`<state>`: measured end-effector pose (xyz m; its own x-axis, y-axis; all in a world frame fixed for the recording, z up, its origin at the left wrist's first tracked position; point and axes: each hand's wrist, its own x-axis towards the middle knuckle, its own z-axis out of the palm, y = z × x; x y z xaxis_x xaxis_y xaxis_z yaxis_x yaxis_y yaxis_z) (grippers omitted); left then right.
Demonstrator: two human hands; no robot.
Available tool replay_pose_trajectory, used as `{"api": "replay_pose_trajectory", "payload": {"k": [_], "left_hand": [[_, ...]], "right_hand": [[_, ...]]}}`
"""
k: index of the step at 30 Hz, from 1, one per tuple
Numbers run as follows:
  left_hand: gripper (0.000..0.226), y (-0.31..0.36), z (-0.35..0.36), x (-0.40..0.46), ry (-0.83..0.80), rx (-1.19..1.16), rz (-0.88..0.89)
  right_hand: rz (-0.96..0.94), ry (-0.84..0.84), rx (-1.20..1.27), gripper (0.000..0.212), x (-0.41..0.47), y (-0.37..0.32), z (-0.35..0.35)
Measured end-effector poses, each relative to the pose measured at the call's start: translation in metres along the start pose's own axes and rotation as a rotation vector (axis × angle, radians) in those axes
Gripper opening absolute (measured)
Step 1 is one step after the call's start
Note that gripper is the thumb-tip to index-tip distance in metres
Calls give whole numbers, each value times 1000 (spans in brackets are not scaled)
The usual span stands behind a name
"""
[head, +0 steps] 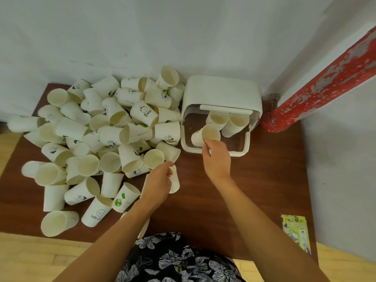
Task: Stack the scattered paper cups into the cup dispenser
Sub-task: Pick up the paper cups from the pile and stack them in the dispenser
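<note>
Fingers of the right hand (216, 157) pinch a paper cup (205, 135) by its rim, steering it into the dispenser (221, 94) beside two stacks (227, 122). Left hand (158, 181) grips another cup (175, 181), probably queued next, beside the scattered pile (97, 139).

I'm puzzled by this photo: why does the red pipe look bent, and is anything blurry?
Head view: the wide-angle lens bows the red pipe and the table edges near the frame's border; light is soft and even, with only faint shadows under the paper cups; the left hand looks slightly smeared.
</note>
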<state>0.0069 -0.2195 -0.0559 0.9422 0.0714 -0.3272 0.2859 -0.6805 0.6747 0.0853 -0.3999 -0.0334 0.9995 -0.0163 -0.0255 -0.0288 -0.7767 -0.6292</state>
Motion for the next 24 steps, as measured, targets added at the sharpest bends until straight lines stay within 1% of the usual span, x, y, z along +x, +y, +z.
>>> {"api": "replay_pose_trajectory", "payload": {"k": [3, 6, 8, 12, 16, 17, 19, 22, 24], "left_hand": [[52, 6, -10, 7, -5, 15, 9], [44, 12, -17, 12, 19, 56, 55], [38, 19, -22, 16, 63, 101, 98], [23, 33, -31, 26, 162, 163, 269], [17, 49, -32, 40, 202, 151, 287], [17, 54, -31, 44, 212, 156, 289], [17, 64, -30, 52, 232, 167, 301], [18, 76, -26, 65, 256, 181, 323], [19, 82, -22, 73, 253, 212, 340]], "right_hand": [[-22, -138, -153, 21, 16, 10, 16], [-31, -255, -239, 19, 22, 17, 29], [-44, -311, -234, 26, 24, 18, 33], [-62, -405, -201, 42, 29, 23, 35], [-49, -481, -117, 46, 34, 27, 31], [-57, -469, -82, 45, 35, 28, 30], [-64, -373, -6, 40, 35, 32, 29], [26, -197, 73, 36, 32, 40, 22], [58, -143, 82, 33, 29, 48, 16]]}}
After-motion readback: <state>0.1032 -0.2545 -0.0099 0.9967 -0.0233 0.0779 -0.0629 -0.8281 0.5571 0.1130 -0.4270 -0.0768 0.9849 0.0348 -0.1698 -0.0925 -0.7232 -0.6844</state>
